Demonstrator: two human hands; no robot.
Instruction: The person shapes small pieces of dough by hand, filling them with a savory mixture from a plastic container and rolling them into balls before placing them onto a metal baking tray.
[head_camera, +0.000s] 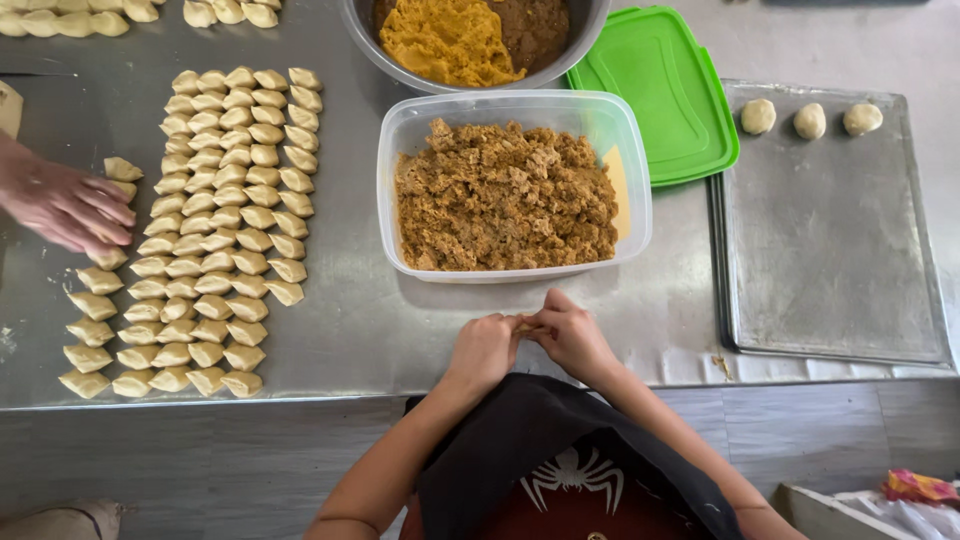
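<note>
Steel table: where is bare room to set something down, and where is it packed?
Free: most of the tray below its three dough balls, and the table strip between the dough pieces and tub. Crowded: the left, where another person's hand works, and the bowl, tub and lid cluster.

Clear rounded-rectangle plastic tub (515, 100) just beyond your fingers (548, 303); green lid (655, 90) farther off, to their right; crumpled pink-yellow wrapper (918, 487) well right, nearer you.
</note>
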